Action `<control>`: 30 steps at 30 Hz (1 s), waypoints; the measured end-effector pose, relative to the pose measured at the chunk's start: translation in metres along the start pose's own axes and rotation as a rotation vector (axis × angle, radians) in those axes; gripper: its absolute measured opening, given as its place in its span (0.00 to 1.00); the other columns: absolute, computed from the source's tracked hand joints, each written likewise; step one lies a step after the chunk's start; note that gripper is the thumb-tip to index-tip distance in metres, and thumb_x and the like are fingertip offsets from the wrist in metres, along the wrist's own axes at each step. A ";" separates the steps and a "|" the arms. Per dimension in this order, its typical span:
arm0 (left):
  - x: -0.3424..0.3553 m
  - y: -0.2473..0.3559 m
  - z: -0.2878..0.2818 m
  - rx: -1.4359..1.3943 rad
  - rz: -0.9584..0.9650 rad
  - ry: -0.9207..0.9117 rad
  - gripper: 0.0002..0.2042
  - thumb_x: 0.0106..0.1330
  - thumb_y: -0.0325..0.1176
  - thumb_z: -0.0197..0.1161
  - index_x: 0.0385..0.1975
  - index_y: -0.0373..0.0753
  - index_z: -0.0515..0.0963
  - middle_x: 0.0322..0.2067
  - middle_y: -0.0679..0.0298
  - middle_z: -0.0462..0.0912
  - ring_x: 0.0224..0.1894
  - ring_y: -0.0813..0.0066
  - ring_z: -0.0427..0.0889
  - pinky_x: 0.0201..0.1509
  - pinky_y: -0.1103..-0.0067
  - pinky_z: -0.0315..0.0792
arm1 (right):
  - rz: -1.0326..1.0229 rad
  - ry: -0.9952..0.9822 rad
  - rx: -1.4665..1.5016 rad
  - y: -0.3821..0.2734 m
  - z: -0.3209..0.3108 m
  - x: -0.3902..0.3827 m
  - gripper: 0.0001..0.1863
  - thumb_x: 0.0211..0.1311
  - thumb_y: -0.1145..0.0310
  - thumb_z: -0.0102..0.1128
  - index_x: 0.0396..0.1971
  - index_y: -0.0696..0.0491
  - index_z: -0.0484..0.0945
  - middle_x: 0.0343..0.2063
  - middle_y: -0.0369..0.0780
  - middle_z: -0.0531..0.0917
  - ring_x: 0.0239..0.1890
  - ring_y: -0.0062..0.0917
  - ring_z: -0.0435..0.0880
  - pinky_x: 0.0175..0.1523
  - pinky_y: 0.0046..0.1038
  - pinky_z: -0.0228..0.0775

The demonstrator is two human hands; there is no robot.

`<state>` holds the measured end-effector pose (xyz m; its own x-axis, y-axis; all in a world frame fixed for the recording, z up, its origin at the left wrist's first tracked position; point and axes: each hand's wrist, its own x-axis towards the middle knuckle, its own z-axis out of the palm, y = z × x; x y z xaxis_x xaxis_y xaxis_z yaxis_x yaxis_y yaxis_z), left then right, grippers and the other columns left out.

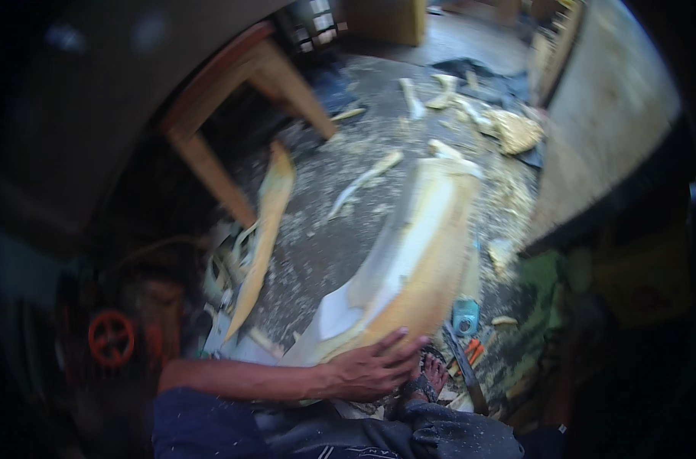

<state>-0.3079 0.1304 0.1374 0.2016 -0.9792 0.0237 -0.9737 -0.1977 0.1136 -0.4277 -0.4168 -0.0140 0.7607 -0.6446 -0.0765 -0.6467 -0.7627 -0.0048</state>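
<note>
A long, curved, cream and yellow foam-like block (409, 252) rises from my lap toward the middle of the view. My left hand (375, 367) lies across its lower part, fingers wrapped over its side. My right hand (585, 321) is dim at the far right, apart from the block; its fingers are hard to make out. Beside my sandalled foot (432, 375) lie a dark bar-like tool (464, 367), orange-handled tools (476, 352) and a small turquoise object (465, 317).
A wooden stool or table (185, 138) stands back left, near a long tan strip (260, 252). Scraps (516, 130) and shavings litter the floor (310, 245). An orange wheel (111, 336) is at left. A large board (600, 145) stands at right, with a doorway beyond.
</note>
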 end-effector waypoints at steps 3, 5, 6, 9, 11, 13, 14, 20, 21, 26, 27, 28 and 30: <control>0.005 0.015 0.018 -0.018 0.010 0.037 0.22 0.62 0.40 0.56 0.52 0.36 0.82 0.66 0.51 0.74 0.78 0.52 0.57 0.83 0.52 0.44 | 0.036 -0.036 -0.074 -0.013 -0.012 0.033 0.31 0.71 0.53 0.61 0.64 0.62 0.74 0.58 0.55 0.80 0.54 0.49 0.83 0.61 0.44 0.75; 0.009 0.025 0.026 -0.023 0.043 0.085 0.24 0.62 0.40 0.55 0.54 0.32 0.80 0.65 0.49 0.74 0.78 0.52 0.57 0.84 0.53 0.44 | 0.067 -0.044 -0.126 -0.019 -0.024 0.044 0.32 0.71 0.52 0.61 0.63 0.63 0.74 0.57 0.55 0.81 0.53 0.49 0.84 0.60 0.43 0.75; 0.011 0.028 0.029 -0.013 0.049 0.094 0.24 0.62 0.40 0.54 0.55 0.32 0.79 0.65 0.49 0.74 0.78 0.52 0.57 0.84 0.53 0.43 | 0.090 -0.044 -0.138 -0.021 -0.032 0.047 0.32 0.71 0.52 0.62 0.63 0.63 0.75 0.57 0.55 0.81 0.53 0.48 0.84 0.60 0.43 0.75; 0.018 0.036 0.033 0.035 0.101 -0.021 0.27 0.63 0.40 0.53 0.59 0.31 0.76 0.64 0.49 0.75 0.78 0.52 0.57 0.85 0.53 0.41 | 0.183 -0.027 -0.135 -0.026 -0.059 0.045 0.33 0.71 0.50 0.63 0.62 0.64 0.75 0.56 0.55 0.82 0.52 0.47 0.85 0.59 0.41 0.75; 0.019 0.038 0.034 0.072 0.100 -0.039 0.27 0.64 0.41 0.53 0.60 0.31 0.75 0.65 0.49 0.75 0.78 0.52 0.57 0.85 0.53 0.41 | 0.258 -0.001 -0.081 -0.028 -0.077 0.037 0.34 0.71 0.49 0.63 0.61 0.65 0.76 0.55 0.55 0.83 0.51 0.47 0.85 0.59 0.41 0.75; 0.020 0.039 0.034 0.083 0.099 -0.045 0.27 0.64 0.41 0.53 0.60 0.31 0.75 0.65 0.49 0.74 0.78 0.51 0.58 0.85 0.53 0.42 | 0.350 0.050 0.023 -0.030 -0.095 0.026 0.35 0.71 0.48 0.64 0.61 0.66 0.76 0.54 0.54 0.84 0.51 0.46 0.85 0.59 0.40 0.75; 0.019 0.038 0.034 0.084 0.083 -0.015 0.27 0.64 0.41 0.53 0.59 0.31 0.75 0.65 0.49 0.74 0.78 0.51 0.58 0.85 0.53 0.42 | 0.399 0.082 0.112 -0.031 -0.103 0.020 0.35 0.70 0.48 0.64 0.61 0.66 0.76 0.53 0.54 0.84 0.50 0.46 0.86 0.59 0.40 0.75; 0.014 0.033 0.033 0.092 0.045 0.175 0.22 0.64 0.42 0.55 0.51 0.37 0.84 0.61 0.54 0.81 0.77 0.51 0.58 0.84 0.51 0.39 | 0.419 0.339 1.000 -0.035 -0.134 -0.012 0.34 0.75 0.45 0.56 0.55 0.67 0.80 0.46 0.50 0.86 0.43 0.34 0.87 0.47 0.38 0.80; 0.013 0.032 0.032 0.110 0.053 0.180 0.22 0.64 0.42 0.55 0.52 0.37 0.84 0.61 0.54 0.80 0.77 0.51 0.58 0.84 0.51 0.40 | 0.349 0.287 1.053 -0.035 -0.136 -0.017 0.33 0.75 0.46 0.57 0.55 0.67 0.80 0.47 0.50 0.86 0.44 0.33 0.86 0.48 0.38 0.80; 0.009 0.028 0.025 0.022 0.124 0.025 0.17 0.63 0.41 0.57 0.43 0.40 0.87 0.62 0.53 0.78 0.77 0.49 0.59 0.83 0.51 0.46 | -0.090 0.231 1.352 -0.039 -0.140 -0.038 0.32 0.77 0.49 0.56 0.62 0.65 0.75 0.54 0.46 0.83 0.48 0.32 0.85 0.54 0.36 0.80; 0.008 0.029 0.022 0.016 0.123 -0.013 0.17 0.64 0.41 0.57 0.45 0.40 0.87 0.62 0.55 0.78 0.77 0.49 0.58 0.83 0.51 0.46 | -0.326 0.375 0.942 -0.041 -0.140 -0.042 0.29 0.78 0.52 0.55 0.62 0.63 0.75 0.55 0.45 0.82 0.49 0.31 0.84 0.54 0.35 0.80; 0.008 0.028 0.019 0.043 0.143 -0.047 0.17 0.65 0.41 0.56 0.46 0.41 0.86 0.62 0.56 0.79 0.77 0.49 0.58 0.82 0.50 0.46 | -0.332 0.242 1.072 -0.044 -0.139 -0.045 0.27 0.79 0.53 0.53 0.62 0.63 0.76 0.55 0.44 0.83 0.50 0.30 0.84 0.56 0.33 0.80; 0.007 0.027 0.012 0.113 0.137 -0.096 0.18 0.67 0.40 0.56 0.51 0.42 0.85 0.64 0.59 0.78 0.78 0.49 0.56 0.80 0.47 0.47 | -0.134 0.127 1.494 -0.054 -0.137 -0.049 0.26 0.79 0.54 0.53 0.60 0.62 0.78 0.53 0.43 0.84 0.49 0.28 0.85 0.57 0.32 0.79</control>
<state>-0.3342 0.1174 0.1287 0.0601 -0.9961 -0.0640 -0.9982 -0.0604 0.0037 -0.4224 -0.3515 0.1268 0.7662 -0.6361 0.0913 0.0263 -0.1108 -0.9935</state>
